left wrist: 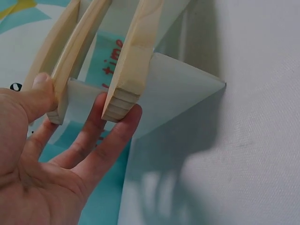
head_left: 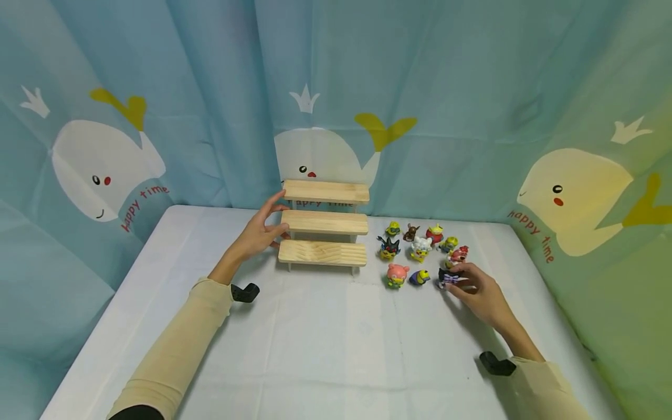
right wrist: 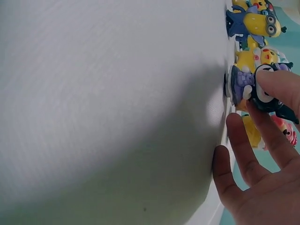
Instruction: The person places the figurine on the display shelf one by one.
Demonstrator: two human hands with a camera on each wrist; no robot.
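A three-step wooden display stand [head_left: 322, 252] with pale planks and translucent side panels stands toward the back of the table. My left hand [head_left: 258, 234] grips its left side. In the left wrist view, the thumb lies on one plank's end while fingertips [left wrist: 133, 116] touch the end of the front plank [left wrist: 136, 56]. To the right of the stand, my right hand [head_left: 482, 293] pinches a small black-and-purple figurine [right wrist: 243, 85] between thumb and index finger. The figurine is upright at the near right of a group of toys, its base close over the table; the other fingers are spread.
Several small figurines stand grouped right of the stand, among them a pink one [head_left: 397, 275], a yellow-and-blue one [head_left: 419, 277], a white-topped one [head_left: 420, 248] and a red one [head_left: 459, 255]. A blue curtain [head_left: 451, 70] with whale prints hangs behind the white table [head_left: 325, 344].
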